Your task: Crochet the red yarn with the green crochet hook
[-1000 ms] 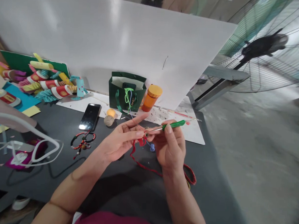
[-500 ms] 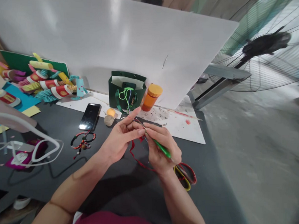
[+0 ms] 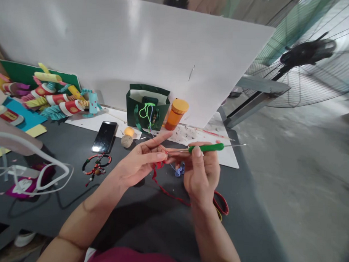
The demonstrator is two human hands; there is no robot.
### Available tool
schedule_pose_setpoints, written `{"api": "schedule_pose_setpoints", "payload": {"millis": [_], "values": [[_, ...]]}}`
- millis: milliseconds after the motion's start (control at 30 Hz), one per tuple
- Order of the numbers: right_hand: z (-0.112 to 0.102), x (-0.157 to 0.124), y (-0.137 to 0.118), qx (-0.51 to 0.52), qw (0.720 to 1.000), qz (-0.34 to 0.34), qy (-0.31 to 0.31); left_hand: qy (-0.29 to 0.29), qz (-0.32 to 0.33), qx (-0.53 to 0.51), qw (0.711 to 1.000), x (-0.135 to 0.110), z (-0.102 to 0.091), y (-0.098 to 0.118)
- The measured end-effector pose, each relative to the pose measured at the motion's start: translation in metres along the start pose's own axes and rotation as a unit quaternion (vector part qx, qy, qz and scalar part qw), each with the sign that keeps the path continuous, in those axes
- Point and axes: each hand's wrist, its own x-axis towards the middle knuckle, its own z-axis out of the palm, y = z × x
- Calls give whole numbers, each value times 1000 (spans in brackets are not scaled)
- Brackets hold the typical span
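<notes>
My right hand (image 3: 203, 174) grips the green handle of a crochet hook (image 3: 209, 148), whose metal shafts stick out at both ends. The hook lies nearly level, and its left tip reaches my left fingertips. My left hand (image 3: 140, 156) pinches a small piece of red crochet work (image 3: 159, 165), with the index finger stretched out to the right. A red crocheted strip trails from it down towards my right wrist. Between the hands hangs a small blue-purple crocheted piece (image 3: 179, 170). My fingers partly hide the stitches at the hook's tip.
A green paper bag (image 3: 132, 112) with thin green cord and an orange jar (image 3: 175, 115) stand behind my hands. Left are a phone (image 3: 105, 137), a beaded bracelet (image 3: 96, 165) and white cables (image 3: 63, 165). A red loop (image 3: 222, 203) lies by my right wrist; a fan (image 3: 305, 55) stands right.
My right hand has turned and shifted right, so the hook swings from slanting down to nearly level. The blue-purple piece now shows between the hands. My left hand has barely moved.
</notes>
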Motion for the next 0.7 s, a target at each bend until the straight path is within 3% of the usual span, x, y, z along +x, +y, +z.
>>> {"api": "schedule_pose_setpoints", "payload": {"millis": [133,267,400,500,567,700], "values": [[3,3,2,78,993,81,-31,-26,-11,3,1000,1,1,-5],[6,-3,10,49,998,26,-15,29,20,23,999,2,6,-7],[3,-4,11,-55,992,-107,-25,85,71,37,993,2,10,-5],[2,-2,11,-179,942,-280,-52,100,74,35,992,1,12,-5],[3,-2,11,-218,914,-338,-50,93,61,27,993,0,12,-5],[5,-6,10,-186,953,-238,-5,84,41,17,995,0,10,-4]]}}
